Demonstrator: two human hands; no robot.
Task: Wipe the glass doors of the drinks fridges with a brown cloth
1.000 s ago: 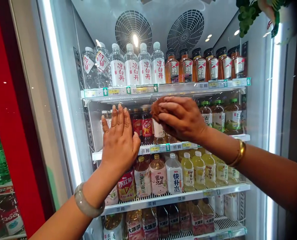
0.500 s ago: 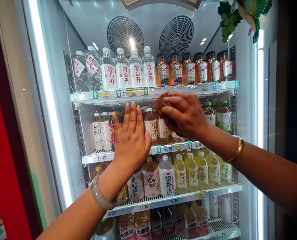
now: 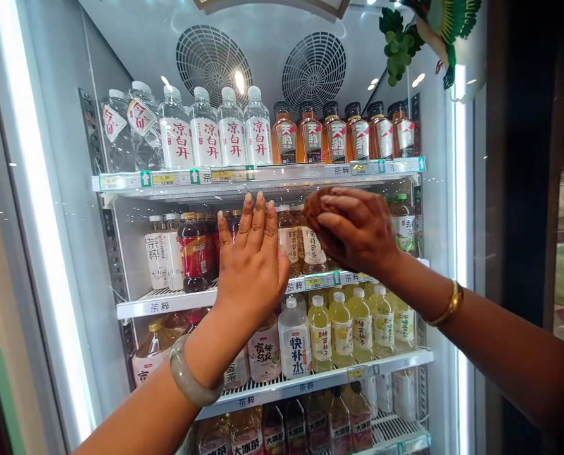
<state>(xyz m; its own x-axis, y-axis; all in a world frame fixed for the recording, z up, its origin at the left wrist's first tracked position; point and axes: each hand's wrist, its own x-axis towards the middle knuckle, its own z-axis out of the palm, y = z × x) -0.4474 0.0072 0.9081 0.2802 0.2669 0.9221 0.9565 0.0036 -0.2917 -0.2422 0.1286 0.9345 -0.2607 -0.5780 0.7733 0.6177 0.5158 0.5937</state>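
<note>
While both hands [image 3: 253,265] press its glass, the fridge [image 3: 263,180] holds bottles [image 3: 206,136].

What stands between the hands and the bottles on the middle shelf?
The glass door does. The left hand lies flat against the pane and the right hand presses a brown cloth on it, so the middle-shelf bottles sit behind the glass, out of touch.

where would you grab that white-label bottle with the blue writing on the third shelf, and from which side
Probably by the neck and shoulder just under its white cap, coming straight in from the front. The white-label bottle stands upright at the shelf edge, packed close between a pink-label bottle and yellow drink bottles, so its sides look hard to reach. The glass door seems to be in front of it, with the left hand flat against it.
</note>
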